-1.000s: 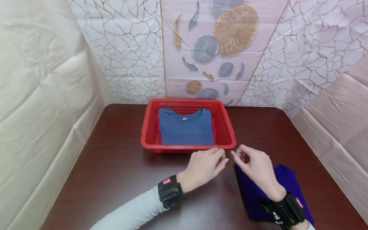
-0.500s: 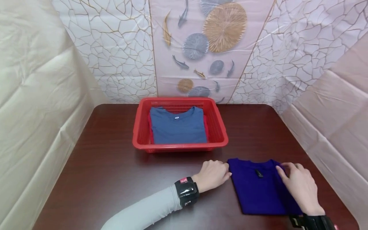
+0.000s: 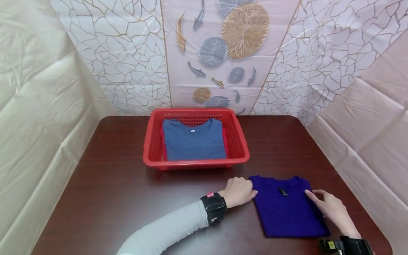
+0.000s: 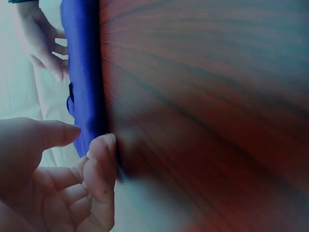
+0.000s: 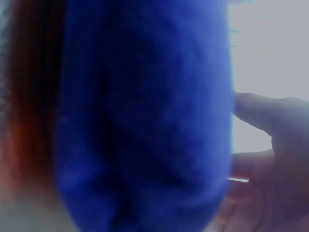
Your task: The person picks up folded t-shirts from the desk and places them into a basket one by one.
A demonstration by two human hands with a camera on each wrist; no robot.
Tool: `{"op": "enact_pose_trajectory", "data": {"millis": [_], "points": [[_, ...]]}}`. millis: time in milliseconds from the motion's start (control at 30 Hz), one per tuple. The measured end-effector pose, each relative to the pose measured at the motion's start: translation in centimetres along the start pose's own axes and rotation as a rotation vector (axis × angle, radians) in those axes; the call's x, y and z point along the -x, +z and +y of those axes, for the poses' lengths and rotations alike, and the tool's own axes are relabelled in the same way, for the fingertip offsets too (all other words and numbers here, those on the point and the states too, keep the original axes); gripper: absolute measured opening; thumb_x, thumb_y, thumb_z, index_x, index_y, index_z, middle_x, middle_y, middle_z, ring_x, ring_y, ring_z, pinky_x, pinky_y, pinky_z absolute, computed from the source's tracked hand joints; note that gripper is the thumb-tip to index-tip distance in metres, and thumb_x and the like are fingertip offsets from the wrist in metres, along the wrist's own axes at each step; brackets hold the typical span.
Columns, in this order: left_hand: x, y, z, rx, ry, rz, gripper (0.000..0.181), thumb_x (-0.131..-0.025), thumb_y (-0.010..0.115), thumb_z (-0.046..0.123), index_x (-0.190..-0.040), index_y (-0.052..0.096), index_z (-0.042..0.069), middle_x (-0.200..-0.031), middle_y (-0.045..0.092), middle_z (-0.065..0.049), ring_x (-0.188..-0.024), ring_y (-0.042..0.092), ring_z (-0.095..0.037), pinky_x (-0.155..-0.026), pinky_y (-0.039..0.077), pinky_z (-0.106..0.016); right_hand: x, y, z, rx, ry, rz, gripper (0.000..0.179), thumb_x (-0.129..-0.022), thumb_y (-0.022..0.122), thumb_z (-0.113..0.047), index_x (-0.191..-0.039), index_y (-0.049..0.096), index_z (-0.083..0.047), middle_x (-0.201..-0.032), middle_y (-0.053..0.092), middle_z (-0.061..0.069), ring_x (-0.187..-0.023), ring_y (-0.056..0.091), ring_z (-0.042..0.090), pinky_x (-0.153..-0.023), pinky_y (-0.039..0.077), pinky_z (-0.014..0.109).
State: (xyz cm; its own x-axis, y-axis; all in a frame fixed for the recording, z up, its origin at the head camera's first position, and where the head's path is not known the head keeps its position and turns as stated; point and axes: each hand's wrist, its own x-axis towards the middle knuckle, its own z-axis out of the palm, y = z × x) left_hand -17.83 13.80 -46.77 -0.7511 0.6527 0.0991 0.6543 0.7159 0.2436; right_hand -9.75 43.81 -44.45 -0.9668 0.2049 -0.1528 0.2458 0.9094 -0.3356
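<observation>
Even, bright light and a sharp head view with bowed edges; both wrist views blurred, washed-out, blue-tinted.

Left hand fills lower left of frame, close and blurred, palm toward camera. Fingers loosely curled; thumb extended toward folded purple cloth shirt, tip just short of it. One curled fingertip at cloth's near edge, contact likely. No closed grip on cloth visible. Shirt seen edge-on as narrow vertical band, lying on dark reddish-brown wooden tabletop, which takes up right of frame. Right hand at upper left, fingers relaxed, resting against shirt's far side.
</observation>
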Motion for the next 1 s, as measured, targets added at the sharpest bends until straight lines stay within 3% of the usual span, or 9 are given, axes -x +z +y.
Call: {"op": "enact_pose_trajectory", "data": {"millis": [100, 233, 367, 467, 533, 600, 767, 933, 1000], "points": [[-0.1, -0.1, 0.0, 0.104, -0.023, -0.06, 0.049, -0.088, 0.054, 0.043, -0.046, 0.045, 0.019, -0.043, 0.041, 0.008, -0.042, 0.042, -0.009, -0.036, 0.034, -0.026, -0.2, -0.1, -0.2, -0.06, 0.008, -0.068, 0.075, -0.091, 0.041, -0.057, -0.125, 0.047, 0.01, -0.109, 0.059, 0.032, -0.089, 0.057, 0.036, -0.073, 0.046, 0.051], [0.1, -0.4, 0.3, 0.319, -0.08, -0.139, 0.037, -0.089, 0.056, 0.039, -0.057, 0.058, 0.018, -0.043, 0.052, 0.013, -0.041, 0.045, 0.001, -0.04, 0.038, -0.018, -0.2, -0.3, -0.5, -0.214, 0.074, -0.222, 0.084, -0.089, 0.044, -0.058, -0.132, 0.036, 0.013, -0.121, 0.053, 0.034, -0.1, 0.056, 0.033, -0.079, 0.049, 0.048], [0.5, -0.3, 0.7, 0.749, -0.169, -0.231, 0.019, -0.089, 0.059, 0.027, -0.088, 0.056, 0.008, -0.056, 0.068, -0.002, -0.046, 0.059, -0.005, -0.046, 0.051, -0.019, 0.0, 0.0, -0.7, -0.493, 0.085, -0.379, 0.081, -0.092, 0.046, -0.049, -0.137, 0.026, 0.015, -0.111, 0.063, 0.023, -0.095, 0.061, 0.028, -0.078, 0.054, 0.045], [0.8, -0.1, 0.9, 1.068, -0.237, -0.297, 0.026, -0.088, 0.059, 0.02, -0.101, 0.046, 0.002, -0.068, 0.069, -0.015, -0.055, 0.065, -0.02, -0.052, 0.056, -0.03, 0.3, 0.4, -0.8, -0.751, 0.051, -0.509, 0.072, -0.096, 0.044, -0.037, -0.142, 0.016, 0.011, -0.11, 0.066, 0.012, -0.098, 0.06, 0.031, -0.078, 0.055, 0.045], [1.0, 0.1, 0.9, 1.198, -0.265, -0.341, 0.035, -0.088, 0.059, 0.017, -0.111, 0.041, -0.001, -0.077, 0.067, -0.017, -0.061, 0.066, -0.026, -0.056, 0.057, -0.035, 0.6, 0.7, -0.8, -0.873, 0.02, -0.58, 0.066, -0.099, 0.04, -0.029, -0.144, 0.009, 0.008, -0.113, 0.065, 0.007, -0.103, 0.058, 0.033, -0.081, 0.054, 0.046], [1.1, 0.3, 0.9, 1.278, -0.28, -0.379, 0.047, -0.088, 0.059, 0.016, -0.123, 0.033, -0.001, -0.087, 0.061, -0.016, -0.066, 0.066, -0.028, -0.06, 0.058, -0.037, 0.8, 0.9, -0.8, -0.993, 0.015, -0.648, 0.06, -0.1, 0.037, -0.024, -0.146, 0.007, -0.001, -0.118, 0.063, 0.005, -0.109, 0.054, 0.034, -0.085, 0.052, 0.047], [1.2, 0.8, 0.9, 1.391, -0.254, -0.41, 0.069, -0.089, 0.057, 0.01, -0.142, 0.013, 0.01, -0.103, 0.056, -0.02, -0.078, 0.065, -0.026, -0.065, 0.058, -0.043, 1.0, 1.4, -1.2, -1.209, 0.031, -0.752, 0.032, -0.101, 0.033, -0.018, -0.133, 0.029, -0.017, -0.122, 0.062, 0.007, -0.115, 0.049, 0.036, -0.092, 0.048, 0.049], [1.2, 0.9, 0.5, 1.419, -0.177, -0.391, 0.071, -0.09, 0.05, 0.002, -0.146, 0.009, 0.018, -0.118, 0.054, -0.022, -0.086, 0.063, -0.024, -0.062, 0.057, -0.045, 1.1, 1.6, -1.5, -1.283, 0.0, -0.793, 0.029, -0.102, 0.028, -0.016, -0.129, 0.032, -0.025, -0.124, 0.06, 0.003, -0.117, 0.048, 0.032, -0.093, 0.047, 0.047], [1.2, 0.7, 0.3, 1.406, -0.135, -0.377, 0.069, -0.09, 0.047, 0.0, -0.145, 0.013, 0.022, -0.118, 0.055, -0.02, -0.084, 0.063, -0.021, -0.058, 0.057, -0.042, 1.3, 1.5, -1.6, -1.243, -0.04, -0.765, 0.035, -0.102, 0.027, -0.017, -0.137, 0.024, -0.023, -0.124, 0.06, -0.001, -0.117, 0.049, 0.028, -0.093, 0.048, 0.043]]}}
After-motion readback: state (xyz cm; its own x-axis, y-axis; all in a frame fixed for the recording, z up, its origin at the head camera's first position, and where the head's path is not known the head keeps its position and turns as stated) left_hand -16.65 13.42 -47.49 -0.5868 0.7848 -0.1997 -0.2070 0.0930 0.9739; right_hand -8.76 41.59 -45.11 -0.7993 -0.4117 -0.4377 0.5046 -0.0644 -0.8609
